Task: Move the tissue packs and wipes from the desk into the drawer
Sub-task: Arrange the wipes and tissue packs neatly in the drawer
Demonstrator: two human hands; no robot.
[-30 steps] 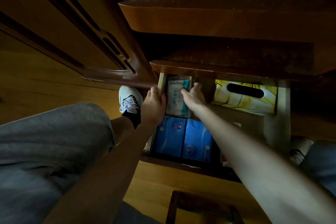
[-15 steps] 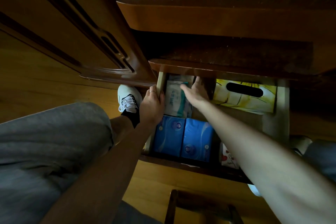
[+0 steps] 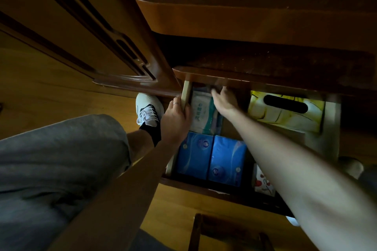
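The person is crouching over the open drawer (image 3: pixel 330 128) and working at its back left corner. The left hand (image 3: pixel 175 120) is gripping the drawer's left side wall (image 3: pixel 186 96), fingers curled over the rail, a ring showing on 1 of them. The right hand (image 3: pixel 225 101) is reaching past the wipes pack (image 3: pixel 202 115), its fingers disappearing into the shadow under the desk front, so I cannot tell whether they are pinching the pack's far end or only pressing it. The wipes pack is lying in the back left corner with its long axis running front to back, just left of the right hand and just right of the left hand's rail. In front of it, 2 blue tissue packs (image 3: pixel 211 158) are sitting side by side against the drawer's front edge. A yellow tissue box (image 3: pixel 285 115) is filling the back right corner, and a small patterned pack (image 3: pixel 262 184) is peeking out by the front edge under the right forearm. The right hand is judged to be seating the wipes toward the back.
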